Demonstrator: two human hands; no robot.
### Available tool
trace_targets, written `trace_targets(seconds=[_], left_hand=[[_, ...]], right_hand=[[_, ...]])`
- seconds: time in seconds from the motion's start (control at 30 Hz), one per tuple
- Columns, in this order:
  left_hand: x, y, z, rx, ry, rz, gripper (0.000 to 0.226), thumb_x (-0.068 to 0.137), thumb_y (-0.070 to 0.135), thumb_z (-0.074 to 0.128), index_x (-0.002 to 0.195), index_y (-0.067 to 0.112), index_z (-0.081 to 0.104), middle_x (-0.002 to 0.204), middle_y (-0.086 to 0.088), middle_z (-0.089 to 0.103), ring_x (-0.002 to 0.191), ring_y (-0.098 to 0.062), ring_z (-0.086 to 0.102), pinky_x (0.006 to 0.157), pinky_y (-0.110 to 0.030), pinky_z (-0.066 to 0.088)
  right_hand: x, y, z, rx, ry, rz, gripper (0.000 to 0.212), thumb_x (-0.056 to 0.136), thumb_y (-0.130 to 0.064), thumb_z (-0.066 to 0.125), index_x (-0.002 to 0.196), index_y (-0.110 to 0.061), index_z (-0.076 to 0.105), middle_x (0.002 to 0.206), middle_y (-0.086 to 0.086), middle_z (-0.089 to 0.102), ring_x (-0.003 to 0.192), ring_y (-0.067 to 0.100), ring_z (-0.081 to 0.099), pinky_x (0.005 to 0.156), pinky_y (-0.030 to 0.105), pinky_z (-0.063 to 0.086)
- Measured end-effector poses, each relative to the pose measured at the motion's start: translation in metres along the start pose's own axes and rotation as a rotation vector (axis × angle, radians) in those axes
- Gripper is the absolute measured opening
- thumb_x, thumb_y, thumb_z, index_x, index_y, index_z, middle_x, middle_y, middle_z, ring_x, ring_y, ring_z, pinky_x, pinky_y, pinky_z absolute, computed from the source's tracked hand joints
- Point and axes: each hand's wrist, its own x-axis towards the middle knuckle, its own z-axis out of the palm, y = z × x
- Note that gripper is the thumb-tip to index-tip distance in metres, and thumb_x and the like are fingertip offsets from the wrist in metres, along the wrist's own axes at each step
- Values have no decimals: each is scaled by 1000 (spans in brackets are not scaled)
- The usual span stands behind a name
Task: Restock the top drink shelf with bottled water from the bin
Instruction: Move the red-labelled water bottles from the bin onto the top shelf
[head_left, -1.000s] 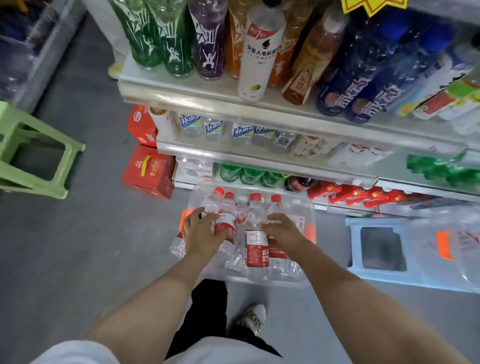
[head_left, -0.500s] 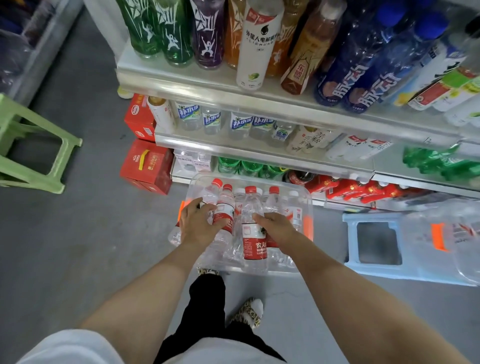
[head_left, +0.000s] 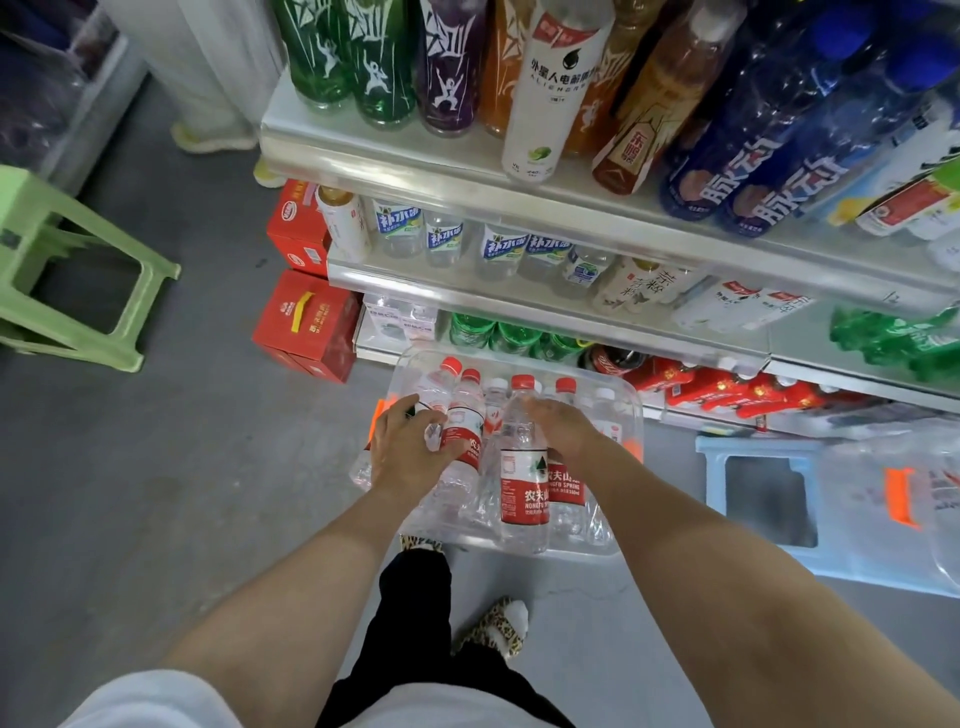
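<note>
Grey concrete floor (head_left: 156, 519) under me. Steel drink shelving (head_left: 467, 188) ahead, tiers packed w/ green, purple, orange & blue btls. Pale green plastic stool (head_left: 156, 312) far left, light blue plastic stool (head_left: 707, 453) right. Clear plastic bin (head_left: 635, 410) sits on floor just in front of bottom tier, full of red-capped water btls, some upright, some leaning. My left hand (head_left: 410, 447) curls round a leaning clear water btl w/ red label (head_left: 464, 431) at bin's left side, thumb across the label. My right hand (head_left: 566, 426) wraps the shoulder of an upright clear water btl w/ red cap (head_left: 523, 483) mid-bin. Its fingertips are blurred.
</note>
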Motion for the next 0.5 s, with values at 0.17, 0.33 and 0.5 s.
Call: trace_targets(seconds=[0.17, 0.33, 0.5], left_hand=[[2, 0, 1, 29, 0, -21, 43, 76, 55, 76, 113, 34, 69, 151, 4, 36, 142, -26, 24, 116, -45, 25], [0, -2, 5, 44, 26, -26, 44, 74, 56, 77, 112, 35, 69, 149, 7, 37, 140, -24, 27, 115, -44, 25], [1, 0, 3, 40, 20, -31, 43, 74, 56, 77, 110, 35, 70, 149, 6, 38, 140, -24, 27, 114, -44, 25]], right_hand=[[8, -1, -12, 27, 0, 51, 52, 97, -49, 62, 125, -5, 66, 121, 20, 68, 114, 38, 64, 106, 52, 49], [5, 5, -22, 189, -118, 79, 41, 92, -34, 74, 123, -7, 68, 116, 12, 71, 110, 30, 67, 98, 45, 55], [5, 6, -18, 212, -124, 66, 48, 87, -34, 80, 126, -11, 67, 122, 10, 71, 113, 29, 66, 100, 46, 55]])
